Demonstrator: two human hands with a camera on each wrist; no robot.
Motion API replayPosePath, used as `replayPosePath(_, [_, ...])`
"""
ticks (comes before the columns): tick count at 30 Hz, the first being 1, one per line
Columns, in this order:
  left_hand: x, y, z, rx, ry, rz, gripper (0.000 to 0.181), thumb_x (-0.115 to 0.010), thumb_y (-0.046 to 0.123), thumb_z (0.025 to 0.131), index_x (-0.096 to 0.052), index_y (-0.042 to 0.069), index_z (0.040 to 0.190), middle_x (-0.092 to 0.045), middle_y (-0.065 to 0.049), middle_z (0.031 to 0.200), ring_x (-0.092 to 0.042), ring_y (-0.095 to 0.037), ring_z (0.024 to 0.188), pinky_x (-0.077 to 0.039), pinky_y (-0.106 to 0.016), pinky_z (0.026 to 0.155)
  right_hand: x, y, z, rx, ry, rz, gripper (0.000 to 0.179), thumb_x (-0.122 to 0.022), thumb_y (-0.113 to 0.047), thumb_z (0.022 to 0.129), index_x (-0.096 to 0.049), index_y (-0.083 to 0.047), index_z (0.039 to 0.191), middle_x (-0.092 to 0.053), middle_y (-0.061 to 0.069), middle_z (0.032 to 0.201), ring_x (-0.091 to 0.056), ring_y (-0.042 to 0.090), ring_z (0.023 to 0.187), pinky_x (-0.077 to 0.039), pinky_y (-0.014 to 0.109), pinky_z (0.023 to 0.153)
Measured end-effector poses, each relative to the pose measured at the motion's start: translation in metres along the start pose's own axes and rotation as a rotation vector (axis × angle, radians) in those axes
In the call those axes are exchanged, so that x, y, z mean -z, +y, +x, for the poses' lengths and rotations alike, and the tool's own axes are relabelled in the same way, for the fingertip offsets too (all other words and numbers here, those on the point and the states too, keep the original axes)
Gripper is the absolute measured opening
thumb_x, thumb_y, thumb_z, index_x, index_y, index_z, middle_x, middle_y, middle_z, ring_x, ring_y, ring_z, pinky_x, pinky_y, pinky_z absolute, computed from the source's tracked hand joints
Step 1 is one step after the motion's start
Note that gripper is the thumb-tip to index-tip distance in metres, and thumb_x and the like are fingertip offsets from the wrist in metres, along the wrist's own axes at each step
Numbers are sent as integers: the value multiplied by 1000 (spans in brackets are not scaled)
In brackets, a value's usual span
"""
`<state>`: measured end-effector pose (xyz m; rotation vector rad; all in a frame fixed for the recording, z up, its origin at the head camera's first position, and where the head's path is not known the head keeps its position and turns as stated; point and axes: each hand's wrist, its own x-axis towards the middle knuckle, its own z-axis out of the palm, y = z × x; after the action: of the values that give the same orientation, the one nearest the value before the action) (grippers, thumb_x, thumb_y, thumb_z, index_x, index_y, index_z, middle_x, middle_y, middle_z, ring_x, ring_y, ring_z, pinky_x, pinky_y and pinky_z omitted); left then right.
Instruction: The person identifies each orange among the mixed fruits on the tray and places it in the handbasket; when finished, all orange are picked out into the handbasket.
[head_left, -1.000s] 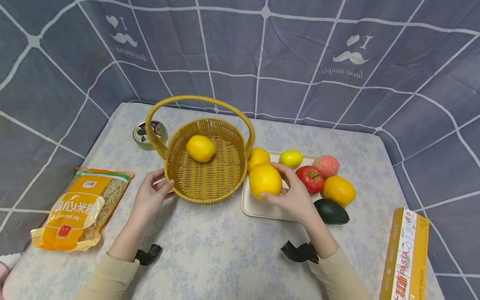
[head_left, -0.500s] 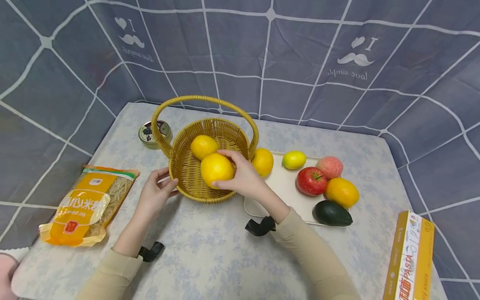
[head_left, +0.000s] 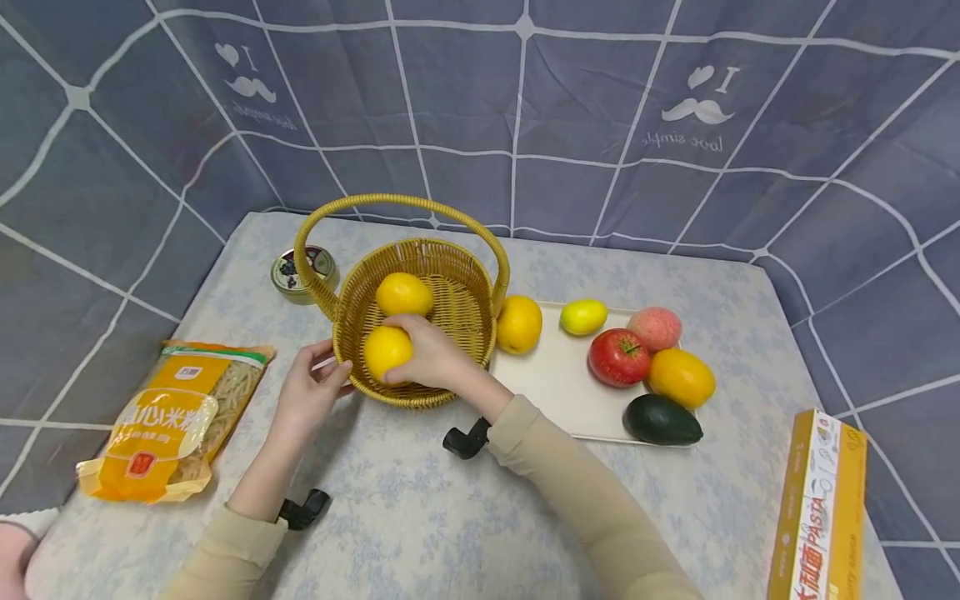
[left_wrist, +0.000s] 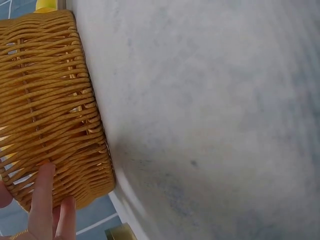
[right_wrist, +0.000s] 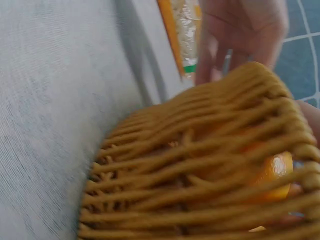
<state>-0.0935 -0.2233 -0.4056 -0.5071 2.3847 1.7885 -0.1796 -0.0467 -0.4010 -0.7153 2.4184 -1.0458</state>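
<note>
A yellow wicker basket (head_left: 463, 312) with a tall arched handle stands left of centre in the head view. My left hand (head_left: 307, 387) grips its left rim, thumb over the edge; in the left wrist view, the fingers (left_wrist: 44, 192) lie against the outer weave. Inside the basket, my right hand (head_left: 431, 358) holds a round yellow-orange fruit (head_left: 386, 353) near the front left wall. Behind it a similar yellow fruit (head_left: 403, 294) lies in the basket. Through the weave, the right wrist view shows part of the held fruit (right_wrist: 280, 170).
Right of the basket, a cream tray (head_left: 551, 392) bears another orange fruit (head_left: 519, 325), a lemon (head_left: 583, 317), an apple (head_left: 618, 358), a peach (head_left: 656, 328), a mango (head_left: 681, 377) and an avocado (head_left: 662, 419). Around are a noodle bag (head_left: 168, 425), a tin (head_left: 303, 275) and a pasta box (head_left: 817, 508).
My right hand has carried the round fruit leftward from over the tray into the basket, down to its front left. My left hand stays on the rim.
</note>
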Motion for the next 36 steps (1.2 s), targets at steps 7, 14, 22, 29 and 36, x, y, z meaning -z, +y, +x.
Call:
replayPosePath(7, [0,-1,-2,-21,19,2,58,-47,14,104,-20,0,154,-31,-22,154,-48,-34,134,-58,-27,91,-13,-1,7,26,-71,-66,87,-81,-20,82,-33,-14,154,-34,6,158,-39,22,142,-38,40,117])
replayPosePath(14, [1,-3,-1,-25,22,-6,59,-47,15,104,-19,0,154,-30,-23,153,-46,-34,135,-58,-28,92,-11,-3,8,11,-83,-98,90,-83,-21,80,-33,-16,155,-36,9,156,-40,23,140,-38,41,116])
replayPosePath(22, [2,-5,-2,-24,19,-7,59,-48,16,104,-20,1,154,-30,-22,154,-45,-34,136,-58,-30,92,-5,-1,0,-36,-89,-66,89,-80,-28,83,-31,-14,156,-34,8,159,-36,24,144,-34,42,119])
replayPosePath(29, [1,-4,1,-39,17,6,58,-48,14,104,-21,-1,153,-31,-23,153,-46,-35,135,-58,-33,91,12,0,-24,47,-41,-42,71,-73,-32,90,-40,-13,151,-41,7,154,-41,23,141,-37,38,117])
replayPosePath(36, [1,-3,2,-26,15,13,57,-48,13,104,-21,-1,153,-31,-23,153,-45,-35,135,-58,-35,92,38,12,-56,138,41,91,51,-69,-27,93,-55,-14,140,-54,3,143,-50,24,133,-43,41,112])
